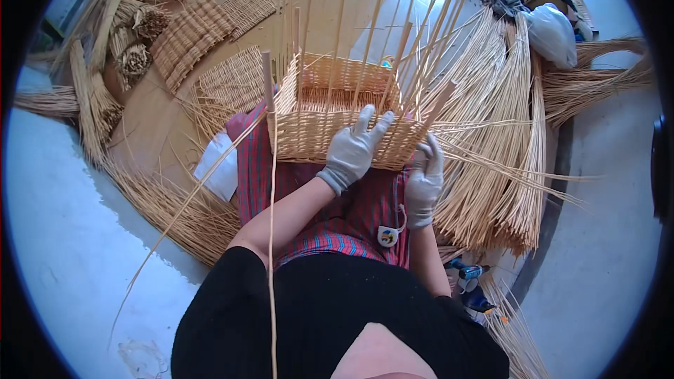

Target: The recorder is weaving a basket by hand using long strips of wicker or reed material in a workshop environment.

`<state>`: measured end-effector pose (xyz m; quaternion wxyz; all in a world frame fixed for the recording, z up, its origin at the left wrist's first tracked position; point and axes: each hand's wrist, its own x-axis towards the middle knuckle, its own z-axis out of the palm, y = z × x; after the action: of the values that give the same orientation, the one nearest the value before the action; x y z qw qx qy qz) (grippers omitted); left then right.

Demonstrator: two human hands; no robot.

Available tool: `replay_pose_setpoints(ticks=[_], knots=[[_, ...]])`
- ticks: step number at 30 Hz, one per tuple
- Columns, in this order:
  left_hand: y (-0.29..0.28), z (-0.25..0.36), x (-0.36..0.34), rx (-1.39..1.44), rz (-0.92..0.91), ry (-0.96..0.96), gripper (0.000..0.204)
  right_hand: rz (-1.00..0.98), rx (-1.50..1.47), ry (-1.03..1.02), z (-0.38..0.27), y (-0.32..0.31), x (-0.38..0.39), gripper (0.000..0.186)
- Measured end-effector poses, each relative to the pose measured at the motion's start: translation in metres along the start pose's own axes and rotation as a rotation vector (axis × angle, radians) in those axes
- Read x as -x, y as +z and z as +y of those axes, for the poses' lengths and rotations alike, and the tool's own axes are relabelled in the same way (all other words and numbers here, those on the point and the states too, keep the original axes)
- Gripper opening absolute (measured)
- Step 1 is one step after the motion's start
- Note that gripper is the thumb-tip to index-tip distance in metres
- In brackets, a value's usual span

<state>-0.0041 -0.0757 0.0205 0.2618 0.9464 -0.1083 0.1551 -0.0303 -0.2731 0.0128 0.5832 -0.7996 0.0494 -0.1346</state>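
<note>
A rectangular wicker basket [309,137], its walls partly woven, rests tilted on my lap. Thin upright stakes rise from its walls, and thicker wooden sticks [269,81] stand at its corners. My left hand [352,151], in a pale glove with a grey cuff, lies against the near wall. Its fingers are spread and reach the rim. At the lower right corner is my right hand [425,186], gloved too, with fingers bent around the corner where loose strands [484,158] run out to the right. The corner partly hides its fingertips.
Bundles of long strands [491,98] lie at right, with a white plastic bag [551,35] behind. Flat woven panels [189,42] and rolled bundles [133,60] are at far left. A checked cloth [256,189] covers my lap, bearing a round tape measure [387,236]. A blue power drill [470,270] lies lower right.
</note>
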Motion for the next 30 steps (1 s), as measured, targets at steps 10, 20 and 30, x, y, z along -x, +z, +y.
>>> replay_pose_setpoints(ticks=[10, 20, 30], knots=[[-0.043, -0.103, 0.093, 0.433, 0.671, -0.601, 0.014, -0.656, 0.014, -0.524, -0.125, 0.114, 0.042, 0.032], [-0.060, -0.093, 0.091, 0.462, 0.508, -0.271, 0.014, -0.204, -0.455, 0.072, -0.066, 0.136, -0.008, 0.014], [-0.070, -0.117, 0.068, 0.576, 0.572, -0.442, 0.046, -0.304, -0.456, 0.165, -0.043, 0.130, -0.005, 0.016]])
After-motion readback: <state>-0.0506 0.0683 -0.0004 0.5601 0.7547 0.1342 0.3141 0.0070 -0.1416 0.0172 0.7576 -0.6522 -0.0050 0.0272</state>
